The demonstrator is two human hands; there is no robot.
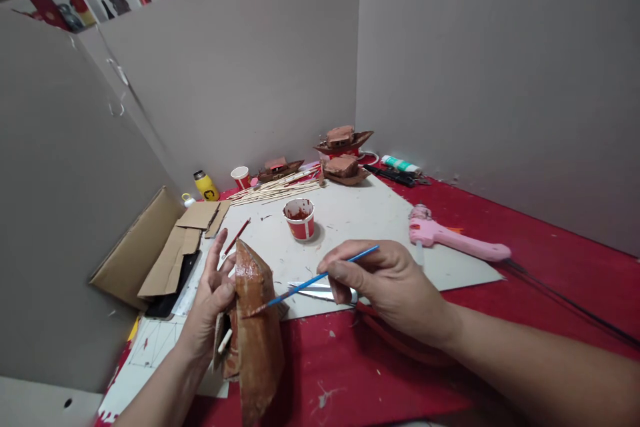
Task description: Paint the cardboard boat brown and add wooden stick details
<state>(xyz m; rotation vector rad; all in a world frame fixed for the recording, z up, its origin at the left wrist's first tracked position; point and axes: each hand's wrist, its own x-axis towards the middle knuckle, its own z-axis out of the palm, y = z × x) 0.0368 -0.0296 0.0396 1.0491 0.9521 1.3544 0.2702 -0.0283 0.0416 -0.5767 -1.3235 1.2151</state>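
Near the counter's (pixel 505 320) front edge, the left hand (pixel 210 300) has its grip closed on a brown cardboard model (pixel 257 340). The right hand (pixel 390 287) pinches a blue paintbrush (pixel 310 282) in its grip, the tip touching the model. Mid-counter stands a paint cup (pixel 300 219); model boats (pixel 343 140) sit at the far edge.

Person shows as 2 bare hands + forearms only. The left hand (pixel 210 307), near-left, is bare to the wrist. Its forearm (pixel 160 380) is uncovered too, right down to the near edge of frame. The right hand (pixel 390 287), near centre, is also bare, w/ knuckles & tendon lines showing across the back. Its forearm (pixel 540 367) is long, uncovered, & fills the near-right corner. Nails & any marks on fingers are too small to tell.
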